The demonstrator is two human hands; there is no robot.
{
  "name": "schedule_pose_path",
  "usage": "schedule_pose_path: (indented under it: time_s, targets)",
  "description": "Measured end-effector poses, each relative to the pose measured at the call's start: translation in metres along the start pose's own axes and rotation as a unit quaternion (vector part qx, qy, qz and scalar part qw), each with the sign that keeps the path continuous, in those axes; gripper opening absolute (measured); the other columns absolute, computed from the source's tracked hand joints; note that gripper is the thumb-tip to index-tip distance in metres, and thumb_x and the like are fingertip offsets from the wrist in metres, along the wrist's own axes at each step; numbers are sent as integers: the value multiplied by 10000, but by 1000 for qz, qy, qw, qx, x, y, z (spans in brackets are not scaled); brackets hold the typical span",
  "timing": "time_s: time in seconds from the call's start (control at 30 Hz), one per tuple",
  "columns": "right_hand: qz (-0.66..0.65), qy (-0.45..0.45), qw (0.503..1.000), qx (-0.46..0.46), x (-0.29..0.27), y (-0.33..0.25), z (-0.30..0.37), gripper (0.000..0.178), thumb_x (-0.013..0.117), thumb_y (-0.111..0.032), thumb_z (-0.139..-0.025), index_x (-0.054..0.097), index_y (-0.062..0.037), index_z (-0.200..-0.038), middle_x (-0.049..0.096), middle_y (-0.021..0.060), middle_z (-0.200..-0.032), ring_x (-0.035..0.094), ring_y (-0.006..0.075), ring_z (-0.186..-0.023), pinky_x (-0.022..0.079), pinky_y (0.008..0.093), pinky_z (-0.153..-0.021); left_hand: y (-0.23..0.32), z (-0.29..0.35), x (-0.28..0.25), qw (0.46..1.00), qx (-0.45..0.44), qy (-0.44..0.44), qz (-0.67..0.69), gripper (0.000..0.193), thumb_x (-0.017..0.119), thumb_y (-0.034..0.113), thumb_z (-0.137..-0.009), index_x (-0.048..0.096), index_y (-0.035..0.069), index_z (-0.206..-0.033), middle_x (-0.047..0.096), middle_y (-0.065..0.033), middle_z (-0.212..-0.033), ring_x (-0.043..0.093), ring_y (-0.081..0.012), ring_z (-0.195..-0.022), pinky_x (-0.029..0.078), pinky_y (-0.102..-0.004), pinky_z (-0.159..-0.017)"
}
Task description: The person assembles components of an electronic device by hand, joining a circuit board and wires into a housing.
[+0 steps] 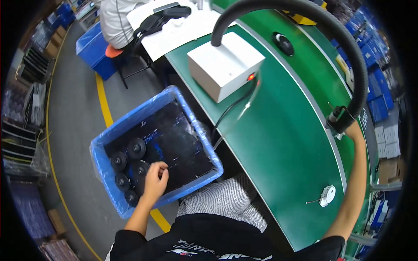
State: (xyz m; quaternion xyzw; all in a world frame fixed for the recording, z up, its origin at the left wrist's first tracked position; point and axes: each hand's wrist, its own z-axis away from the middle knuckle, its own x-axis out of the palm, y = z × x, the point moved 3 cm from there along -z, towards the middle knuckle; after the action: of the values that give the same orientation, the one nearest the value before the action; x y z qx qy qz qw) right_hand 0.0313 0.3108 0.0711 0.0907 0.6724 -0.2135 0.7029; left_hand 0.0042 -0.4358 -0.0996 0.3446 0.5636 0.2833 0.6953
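Note:
My left hand [156, 177] is over a blue plastic-lined bin [114, 195], its fingers curled; what they hold, if anything, is hidden. Several black round parts with raised centres lie in the bin, one part [141, 168] right beside this hand and another [136, 148] farther back. On the right, my right arm stretches across the green bench, and my right hand [349, 132] is at the end of a thick black hose [358, 74]. Its fingers are mostly behind the hose end and closed around something small. A dark metallic piece [334, 117] shows there.
The hose rises from a white box [226, 61] with a lit red switch on the green bench [265, 152]. A white round part with a wire [327, 195] lies near my right forearm. A black oval object [284, 43] lies farther back. Someone in a light garment [122, 21] sits at far left.

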Motion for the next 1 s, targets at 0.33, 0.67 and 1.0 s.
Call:
schedule_pose_path:
  time_s: [0.33,0.67,1.0]
  targets:
    - [30,-109,990,-79,-13,-159,150,754,770,-83,-667,488,-198,-1357,585,177,-1207,549,398,-1168,451,449,-994,-99,-90,-54,928,-63,72,-359,914,807,309,-687,351,224,-1474,340,-332,-1438,355,-483,-1334,377,-548,-1062]
    - [156,3,984,85,36,-137,166,571,577,-482,-913,456,-183,-1384,606,259,-1064,651,416,-977,538,502,-788,-105,-94,-60,952,-95,33,-289,804,782,226,-578,490,235,-1327,421,-252,-1343,487,-498,-1170,467,-519,-991]
    - [115,17,989,87,30,-138,191,574,615,-431,-892,446,-161,-1369,573,274,-1167,643,415,-1008,552,478,-798,158,-17,-55,933,336,-129,1,816,829,206,-620,490,114,-1357,486,-191,-1316,538,-345,-1180,433,-405,-1028]
